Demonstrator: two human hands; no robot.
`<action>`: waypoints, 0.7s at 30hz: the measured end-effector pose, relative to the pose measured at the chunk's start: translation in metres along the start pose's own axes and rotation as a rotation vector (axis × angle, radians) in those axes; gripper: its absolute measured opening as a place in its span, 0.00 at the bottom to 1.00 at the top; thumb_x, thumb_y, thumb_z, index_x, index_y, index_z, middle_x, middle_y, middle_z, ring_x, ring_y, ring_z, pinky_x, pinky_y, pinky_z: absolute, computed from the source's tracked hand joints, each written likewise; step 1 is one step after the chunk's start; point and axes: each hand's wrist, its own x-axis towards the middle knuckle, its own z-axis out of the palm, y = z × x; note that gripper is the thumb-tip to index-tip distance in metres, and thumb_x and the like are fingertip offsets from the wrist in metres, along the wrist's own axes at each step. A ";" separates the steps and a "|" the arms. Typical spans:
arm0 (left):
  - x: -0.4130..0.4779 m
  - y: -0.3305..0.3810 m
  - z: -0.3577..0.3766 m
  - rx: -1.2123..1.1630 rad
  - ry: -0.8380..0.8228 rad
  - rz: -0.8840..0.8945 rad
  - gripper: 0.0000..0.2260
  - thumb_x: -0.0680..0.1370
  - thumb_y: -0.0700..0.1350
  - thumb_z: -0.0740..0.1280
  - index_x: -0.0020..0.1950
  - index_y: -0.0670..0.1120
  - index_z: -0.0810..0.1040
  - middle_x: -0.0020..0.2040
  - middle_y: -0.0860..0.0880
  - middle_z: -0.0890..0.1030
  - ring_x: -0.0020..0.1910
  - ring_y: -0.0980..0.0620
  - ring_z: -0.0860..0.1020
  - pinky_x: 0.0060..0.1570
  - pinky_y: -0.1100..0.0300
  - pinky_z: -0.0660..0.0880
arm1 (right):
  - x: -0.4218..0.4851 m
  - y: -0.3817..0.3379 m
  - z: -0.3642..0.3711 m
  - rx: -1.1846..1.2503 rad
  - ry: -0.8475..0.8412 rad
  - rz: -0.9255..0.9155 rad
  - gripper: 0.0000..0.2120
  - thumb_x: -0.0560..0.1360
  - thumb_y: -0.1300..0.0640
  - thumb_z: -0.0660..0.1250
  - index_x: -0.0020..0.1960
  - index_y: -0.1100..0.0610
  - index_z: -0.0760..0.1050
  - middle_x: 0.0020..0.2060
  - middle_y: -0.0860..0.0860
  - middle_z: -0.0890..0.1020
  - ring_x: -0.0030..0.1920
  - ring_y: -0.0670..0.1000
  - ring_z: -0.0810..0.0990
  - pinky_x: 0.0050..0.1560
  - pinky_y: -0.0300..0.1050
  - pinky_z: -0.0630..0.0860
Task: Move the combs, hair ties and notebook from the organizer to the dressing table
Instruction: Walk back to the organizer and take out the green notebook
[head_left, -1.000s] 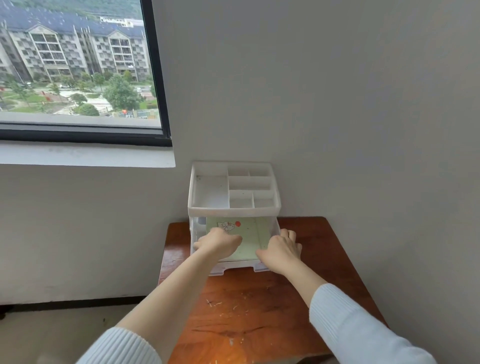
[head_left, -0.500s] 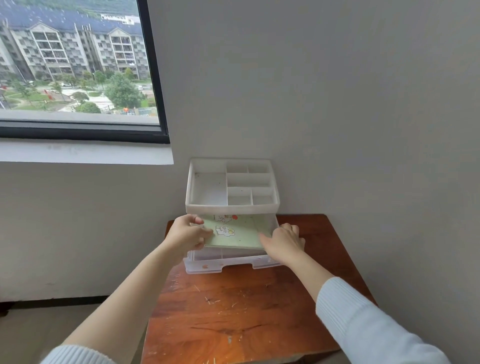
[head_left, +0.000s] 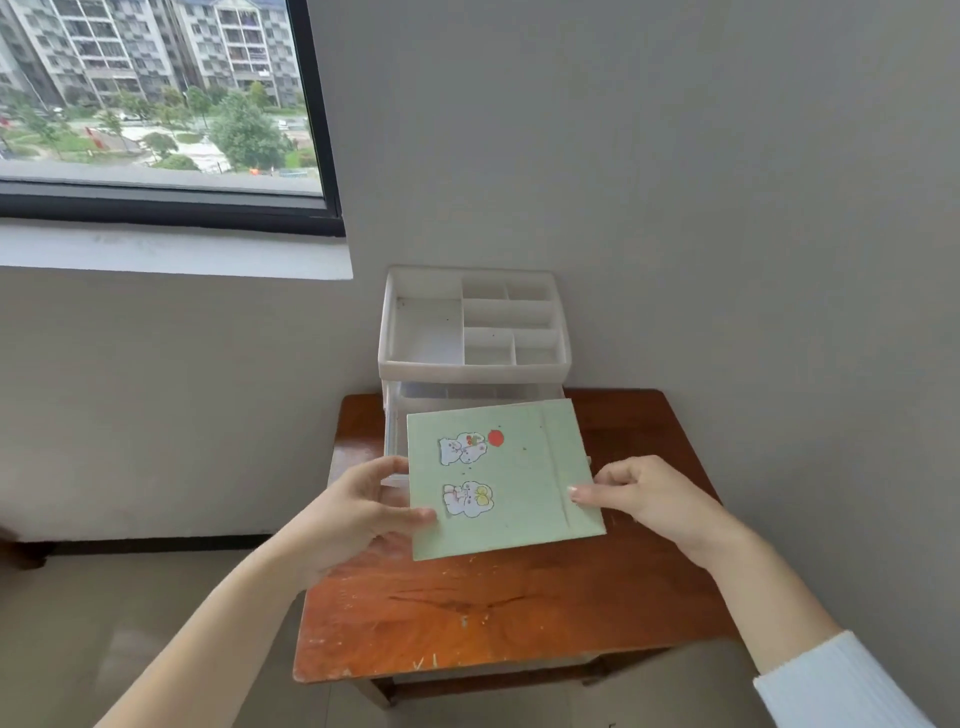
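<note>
A pale green notebook (head_left: 514, 478) with cartoon stickers and a red dot hangs in the air above the wooden dressing table (head_left: 493, 618). My left hand (head_left: 358, 514) grips its left edge, thumb on top. My right hand (head_left: 644, 493) pinches its right edge. Behind it stands the white plastic organizer (head_left: 472, 322), its top tray compartments bare and its clear drawer (head_left: 397, 441) pulled out toward me. No combs or hair ties show anywhere.
The organizer sits at the table's back edge against the grey wall (head_left: 727, 208). A window and white sill (head_left: 171, 249) lie up to the left. Tiled floor (head_left: 130, 623) lies left of the table.
Both hands have lifted the notebook out of the open drawer and drawn it toward me, above the table. The view has tilted down a little.
</note>
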 end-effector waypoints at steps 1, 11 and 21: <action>0.000 -0.006 0.004 0.049 0.023 0.035 0.15 0.72 0.42 0.73 0.57 0.52 0.77 0.49 0.49 0.86 0.45 0.49 0.85 0.45 0.50 0.82 | -0.002 0.008 0.005 -0.010 0.036 -0.042 0.08 0.70 0.47 0.72 0.40 0.51 0.83 0.42 0.44 0.85 0.46 0.41 0.81 0.43 0.35 0.72; 0.030 -0.037 0.006 0.234 0.348 0.407 0.09 0.75 0.45 0.69 0.52 0.57 0.83 0.55 0.58 0.82 0.51 0.56 0.81 0.45 0.68 0.78 | 0.028 0.036 0.034 -0.024 0.222 -0.330 0.08 0.74 0.54 0.70 0.50 0.44 0.81 0.54 0.36 0.82 0.55 0.38 0.78 0.54 0.40 0.71; 0.084 -0.022 -0.019 0.407 0.415 0.436 0.09 0.76 0.45 0.68 0.54 0.53 0.84 0.65 0.56 0.76 0.60 0.53 0.76 0.59 0.58 0.73 | 0.086 0.020 0.016 -0.170 0.188 -0.365 0.03 0.72 0.58 0.71 0.39 0.53 0.80 0.64 0.38 0.76 0.67 0.44 0.71 0.71 0.52 0.65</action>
